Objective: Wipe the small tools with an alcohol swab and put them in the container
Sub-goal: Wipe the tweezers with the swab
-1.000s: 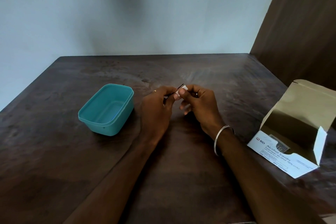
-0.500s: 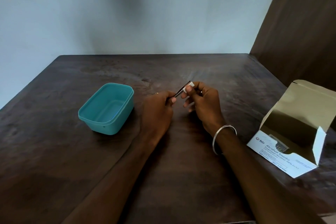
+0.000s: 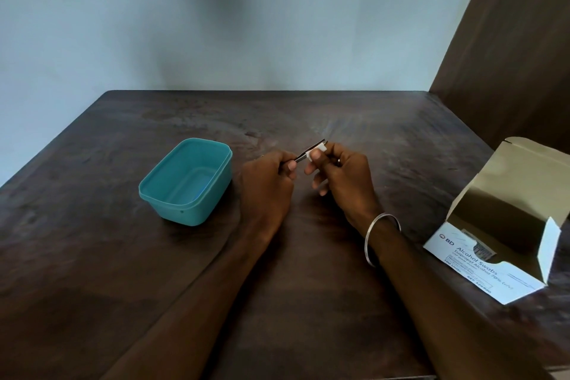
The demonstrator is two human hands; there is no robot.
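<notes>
Head view: left hand pinches tweezers, long axis pointing up-right. Right hand pinches swab around the tip. Teal container sits open left of hands, nearer the left.

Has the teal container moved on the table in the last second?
No. The teal container sits at the same spot relative to the swab box and table edge.
</notes>
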